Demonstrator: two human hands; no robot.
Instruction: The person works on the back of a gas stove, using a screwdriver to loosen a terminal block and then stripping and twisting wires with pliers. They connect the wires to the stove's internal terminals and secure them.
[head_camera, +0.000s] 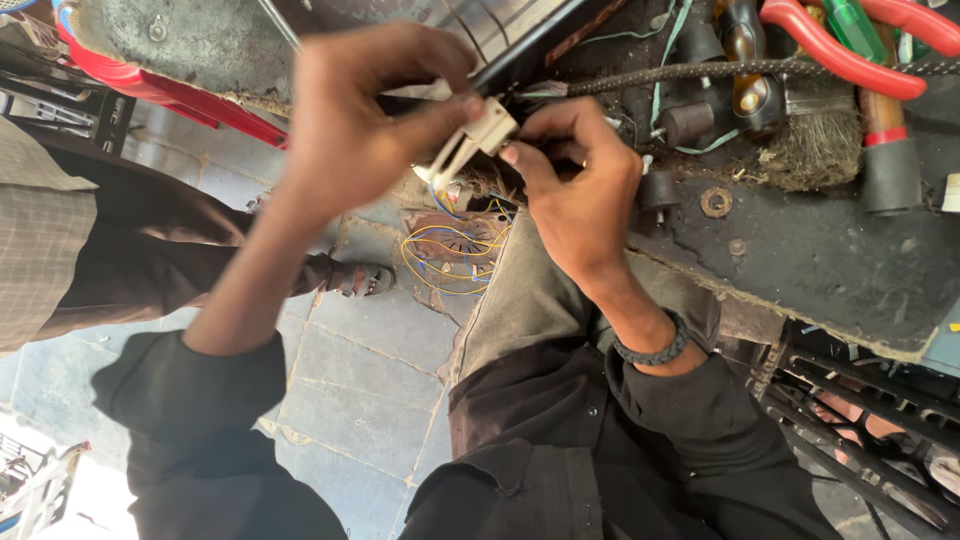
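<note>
Grey stone paving slabs (350, 350), rough and set with pale joints, fill the floor below you, and to the right a grimy, dark workbench (830, 260) with a crumbling pale edge holds your tools. Your left hand (360, 120) is clenched around a small cream plastic connector block (475, 145), thumb and forefinger pinching its squared body just above the bench's near edge. Your right hand (575, 185) meets it from the right, fingertips curled in and gripping the block's dark end, so both hands touch the same piece. From beneath the block a tangle of thin yellow and blue wires (455, 255) hangs in loose loops over your grey trouser leg (520, 300).

You wear black sleeves, and a braided dark wristband (655, 350) circles your right wrist.

On the bench, far and to the right, lie red-handled pliers (850, 50) with smooth curved grips, a green-handled screwdriver (855, 25) and a worn brush (815, 145) with frayed brown bristles. A gritty bicycle-style chain (700, 70) stretches across the bench beside them. A rusty round washer (716, 202) sits flat near the bench's edge, close to a small black rubber cylinder (660, 190).

At the left, another person's leg in dark trousers (150, 260) extends across the floor, ending in a strapped sandal (365, 280). A red plastic stool (170, 90) stands at the far left.
</note>
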